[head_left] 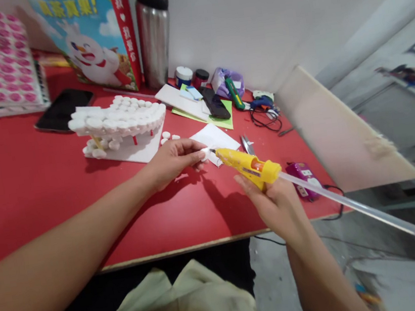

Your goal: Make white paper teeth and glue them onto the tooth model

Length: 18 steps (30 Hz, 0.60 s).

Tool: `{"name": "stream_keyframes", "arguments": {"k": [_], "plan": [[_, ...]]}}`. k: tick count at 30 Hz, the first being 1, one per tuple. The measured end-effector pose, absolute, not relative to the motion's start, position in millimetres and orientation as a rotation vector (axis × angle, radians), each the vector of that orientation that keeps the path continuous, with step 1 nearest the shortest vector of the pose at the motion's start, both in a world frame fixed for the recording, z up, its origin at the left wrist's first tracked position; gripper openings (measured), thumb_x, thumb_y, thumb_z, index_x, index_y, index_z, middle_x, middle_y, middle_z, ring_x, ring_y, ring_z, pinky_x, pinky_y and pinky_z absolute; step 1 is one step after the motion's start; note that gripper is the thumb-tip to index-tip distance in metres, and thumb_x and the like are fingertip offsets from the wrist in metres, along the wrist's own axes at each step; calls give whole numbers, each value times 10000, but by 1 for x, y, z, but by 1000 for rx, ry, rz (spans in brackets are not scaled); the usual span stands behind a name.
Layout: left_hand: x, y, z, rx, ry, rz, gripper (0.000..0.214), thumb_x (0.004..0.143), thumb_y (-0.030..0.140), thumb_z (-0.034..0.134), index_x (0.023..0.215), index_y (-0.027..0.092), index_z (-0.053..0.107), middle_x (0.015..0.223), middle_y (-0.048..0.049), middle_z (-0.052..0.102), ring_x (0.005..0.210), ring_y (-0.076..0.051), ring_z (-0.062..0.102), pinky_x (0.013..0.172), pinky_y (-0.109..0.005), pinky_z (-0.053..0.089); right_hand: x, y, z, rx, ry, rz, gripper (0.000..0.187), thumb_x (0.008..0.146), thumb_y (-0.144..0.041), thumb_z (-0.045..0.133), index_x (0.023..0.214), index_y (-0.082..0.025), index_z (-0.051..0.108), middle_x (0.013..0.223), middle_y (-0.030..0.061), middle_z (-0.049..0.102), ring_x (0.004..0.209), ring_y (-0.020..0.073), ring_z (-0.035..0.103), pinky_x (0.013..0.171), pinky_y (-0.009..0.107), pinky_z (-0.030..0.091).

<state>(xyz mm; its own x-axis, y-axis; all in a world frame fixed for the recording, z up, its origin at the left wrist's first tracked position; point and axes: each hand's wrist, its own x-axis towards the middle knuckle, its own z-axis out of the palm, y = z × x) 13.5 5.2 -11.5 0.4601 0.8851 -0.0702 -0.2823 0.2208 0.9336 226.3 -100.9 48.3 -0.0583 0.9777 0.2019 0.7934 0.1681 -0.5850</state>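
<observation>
My right hand is wrapped round the grip of a yellow hot glue gun. A long clear glue stick sticks out of its back end. My left hand pinches a small white piece right at the gun's nozzle; whether the two touch I cannot tell. Behind my left hand lie a few loose white pebble-like pieces. To the left stands a model covered in such white pieces, raised on small red and yellow posts over a white base. A white paper sheet lies beyond the nozzle.
On the red table are a black phone, a printed box, a steel flask, a green cutter, metal pliers and a purple power strip. A pale board leans at the right edge.
</observation>
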Motion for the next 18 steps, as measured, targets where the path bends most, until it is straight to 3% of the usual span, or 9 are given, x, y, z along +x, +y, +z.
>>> {"name": "stream_keyframes", "arguments": {"k": [5,13,18], "plan": [[13,4,-11,1029,710,901,418,704,375,935,968,109,750,774,-42,756,660,-128,695,673,-255,532,230,-97,47,-1669,-1864,388,315,985,-432,606,1051,-172,772,943,106,795,877,312,741,777,399,574],[14,6,-13,1015,711,897,415,683,361,947,953,115,750,774,-30,740,630,-119,671,641,-260,538,236,-98,50,-1652,-1819,341,303,972,-463,609,842,-213,721,781,88,732,725,285,705,689,394,563],[15,5,-10,1049,702,893,389,694,358,940,932,113,755,775,-28,740,627,-111,674,646,-251,538,229,-104,53,-1584,-1910,374,280,1001,-415,597,1012,-198,774,856,79,771,795,282,735,759,380,594]]}}
